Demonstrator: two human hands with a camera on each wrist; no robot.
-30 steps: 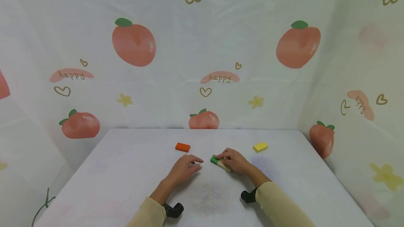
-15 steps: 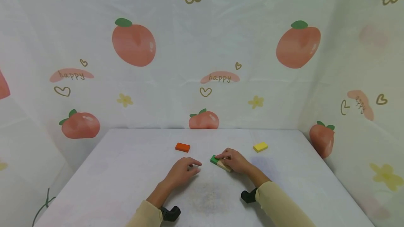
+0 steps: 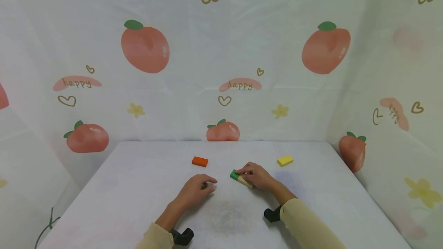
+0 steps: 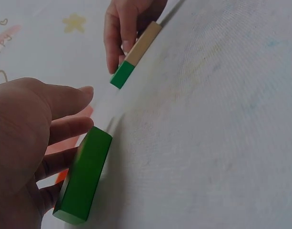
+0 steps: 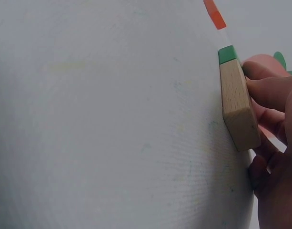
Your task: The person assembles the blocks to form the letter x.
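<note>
Looking at the whole setup, biggest first: we have a pale backdrop [image 3: 194, 41] behind the work and down both sides, with peach prints [image 3: 145, 49] on it. Next is the white counter [image 3: 138, 191], with a grey smudge [image 3: 230, 216] toward its near side. We see two beige sleeves [image 3: 308, 224] coming in from the near edge, each with a black wrist piece [image 3: 272, 215].

Right hand [image 3: 257, 176]: thumb and fingers curled and clamped on the green-and-wood bar [image 5: 237, 90]. Bar lies on the counter right of centre, at a slant, green end farther from us. We can't tell if it's one piece or two butted end to end.

Left hand [image 3: 194, 192]: held low over the counter, left of the bar and apart from it. Thumb stands clear of the fingers [image 4: 72, 131], with a gap between them. Green block [image 4: 84, 176] sits right at this hand; several fingers pass behind it, so we can't tell how firmly they touch. Head view gives us only a sliver of it.

Smallest, both lying farther back on the counter: orange block [image 3: 200, 161] beyond the left hand, yellow block [image 3: 285, 161] beyond and right of the right hand.
</note>
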